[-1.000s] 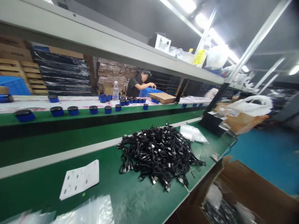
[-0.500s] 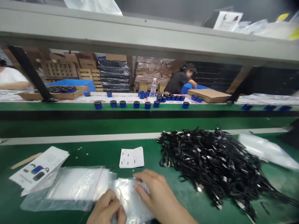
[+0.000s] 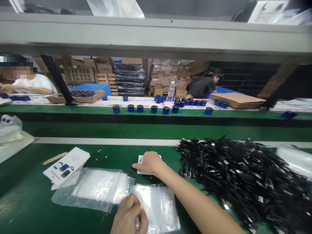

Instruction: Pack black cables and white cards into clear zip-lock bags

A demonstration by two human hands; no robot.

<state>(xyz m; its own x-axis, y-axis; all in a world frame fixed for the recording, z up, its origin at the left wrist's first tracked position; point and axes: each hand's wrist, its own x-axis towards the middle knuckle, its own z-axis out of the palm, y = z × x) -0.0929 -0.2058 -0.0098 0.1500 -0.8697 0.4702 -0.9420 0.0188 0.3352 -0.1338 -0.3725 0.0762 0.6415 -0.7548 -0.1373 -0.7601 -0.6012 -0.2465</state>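
Note:
My left hand pinches the near edge of a clear plastic zip bag lying on the green table. My right hand reaches forward and rests on a small white sticker sheet, covering most of it. Whether its fingers grip the sheet I cannot tell. A stack of more clear bags with a red strip lies to the left. A big heap of black cables fills the table on the right of my right arm.
White leaflets and a wooden stick lie at left. Beyond a white strip runs a belt with several blue round speakers, a water bottle and cardboard boxes. Two other people sit behind it.
The camera swung left and down. My right hand left the bag and moved forward onto the white sticker sheet. My left hand stays on the bag.

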